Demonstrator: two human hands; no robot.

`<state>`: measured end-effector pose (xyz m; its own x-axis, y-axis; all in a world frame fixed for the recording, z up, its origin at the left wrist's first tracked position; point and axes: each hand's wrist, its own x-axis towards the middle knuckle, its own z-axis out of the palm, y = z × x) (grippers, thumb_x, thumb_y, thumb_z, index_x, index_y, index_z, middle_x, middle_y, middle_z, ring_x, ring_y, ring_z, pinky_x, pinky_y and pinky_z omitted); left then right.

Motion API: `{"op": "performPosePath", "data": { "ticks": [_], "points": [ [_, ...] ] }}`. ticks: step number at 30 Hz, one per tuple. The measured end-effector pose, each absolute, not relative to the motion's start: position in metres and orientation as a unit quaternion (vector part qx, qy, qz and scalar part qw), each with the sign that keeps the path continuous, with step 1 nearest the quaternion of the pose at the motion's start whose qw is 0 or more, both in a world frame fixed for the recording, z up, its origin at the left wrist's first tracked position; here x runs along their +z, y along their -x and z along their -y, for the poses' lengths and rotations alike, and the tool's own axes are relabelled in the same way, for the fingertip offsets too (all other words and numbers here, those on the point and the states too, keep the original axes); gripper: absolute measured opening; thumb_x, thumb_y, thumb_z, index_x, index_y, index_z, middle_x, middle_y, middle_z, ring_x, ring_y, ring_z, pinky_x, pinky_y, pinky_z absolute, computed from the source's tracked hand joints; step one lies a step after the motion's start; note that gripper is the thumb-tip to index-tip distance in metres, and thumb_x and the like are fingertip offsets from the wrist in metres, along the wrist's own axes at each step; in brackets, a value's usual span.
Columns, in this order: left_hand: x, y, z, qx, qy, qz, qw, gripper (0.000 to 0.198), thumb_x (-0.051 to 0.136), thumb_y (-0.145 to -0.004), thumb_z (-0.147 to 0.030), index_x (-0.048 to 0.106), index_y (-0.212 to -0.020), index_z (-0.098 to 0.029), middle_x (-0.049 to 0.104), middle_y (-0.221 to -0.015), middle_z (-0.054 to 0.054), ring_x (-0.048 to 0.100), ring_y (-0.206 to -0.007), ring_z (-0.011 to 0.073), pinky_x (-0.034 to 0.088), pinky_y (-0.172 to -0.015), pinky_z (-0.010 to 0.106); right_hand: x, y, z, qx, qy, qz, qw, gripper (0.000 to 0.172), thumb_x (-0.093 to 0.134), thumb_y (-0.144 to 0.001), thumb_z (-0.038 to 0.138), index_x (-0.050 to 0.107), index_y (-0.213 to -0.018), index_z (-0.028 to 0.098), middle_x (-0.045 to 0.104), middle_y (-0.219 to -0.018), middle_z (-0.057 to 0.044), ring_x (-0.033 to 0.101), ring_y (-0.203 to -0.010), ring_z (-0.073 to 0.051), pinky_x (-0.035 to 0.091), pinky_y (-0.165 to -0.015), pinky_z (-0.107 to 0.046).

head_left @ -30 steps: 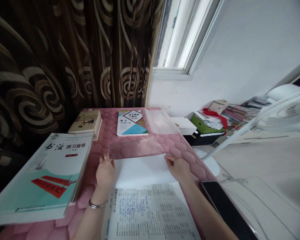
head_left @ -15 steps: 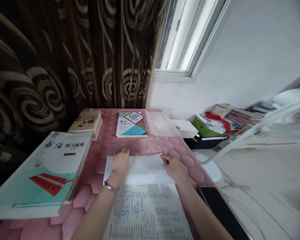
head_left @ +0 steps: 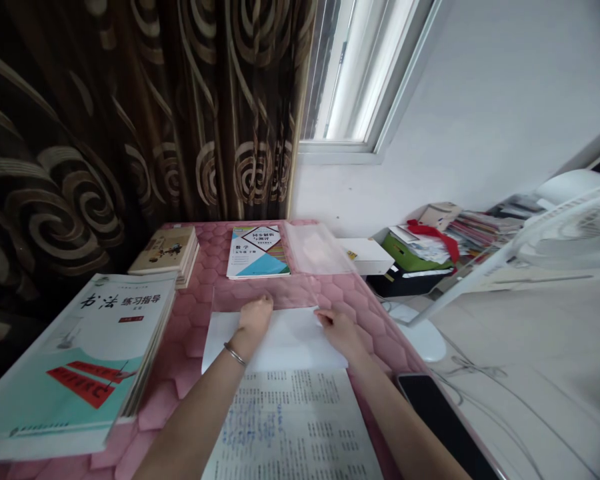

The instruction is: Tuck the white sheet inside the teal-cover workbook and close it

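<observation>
An open book (head_left: pixel 300 427) with printed text and blue handwriting lies in front of me on the pink padded surface. Its blank white cover leaf (head_left: pixel 295 340) is spread flat at the far side. A clear plastic book cover (head_left: pixel 230 298) reaches out beyond the leaf's far edge. My left hand (head_left: pixel 257 317), with a silver bangle on the wrist, is closed, its curled fingertips at the plastic just past that edge. My right hand (head_left: pixel 341 331) pinches the leaf's far right corner.
At left lie a stack of large books (head_left: pixel 87 360) and a pile of smaller ones (head_left: pixel 166 252). A math book (head_left: pixel 259 252) and another clear cover (head_left: pixel 317 248) lie at the far end. A dark phone (head_left: pixel 440 420) rests at the right edge. A white fan (head_left: pixel 480 270) stands beyond.
My left hand has slid right along the leaf's far edge, and its fingers are more curled. The right hand stays at the corner. The whole view has shifted slightly.
</observation>
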<state>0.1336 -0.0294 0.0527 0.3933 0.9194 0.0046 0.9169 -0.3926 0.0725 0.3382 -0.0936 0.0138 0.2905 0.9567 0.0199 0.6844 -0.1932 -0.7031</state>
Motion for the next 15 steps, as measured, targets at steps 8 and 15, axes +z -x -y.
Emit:
{"op": "performPosePath", "data": {
  "ticks": [8, 15],
  "points": [
    [0.059, -0.130, 0.028, 0.002, -0.840, -0.543, 0.027, 0.036, 0.037, -0.088, 0.000, 0.066, -0.107, -0.012, 0.069, -0.103, 0.017, 0.070, -0.092, 0.0253, 0.055, -0.073, 0.032, -0.013, -0.348, 0.080, 0.234, 0.729, 0.528, 0.368, 0.019, 0.049, -0.082, 0.019, 0.067, -0.089, 0.019, 0.073, -0.090, -0.005, 0.068, -0.085, -0.020, 0.049, -0.080, -0.030],
    [0.063, -0.122, 0.029, 0.003, -0.842, -0.540, 0.020, 0.034, 0.040, -0.088, -0.001, 0.067, -0.103, -0.015, 0.069, -0.102, 0.015, 0.069, -0.092, 0.0238, 0.053, -0.074, 0.030, -0.018, -0.348, 0.081, 0.201, 0.750, 0.504, 0.378, 0.022, 0.052, -0.082, 0.027, 0.061, -0.100, 0.017, 0.072, -0.086, -0.008, 0.068, -0.086, -0.023, 0.049, -0.075, -0.031]
  ]
}}
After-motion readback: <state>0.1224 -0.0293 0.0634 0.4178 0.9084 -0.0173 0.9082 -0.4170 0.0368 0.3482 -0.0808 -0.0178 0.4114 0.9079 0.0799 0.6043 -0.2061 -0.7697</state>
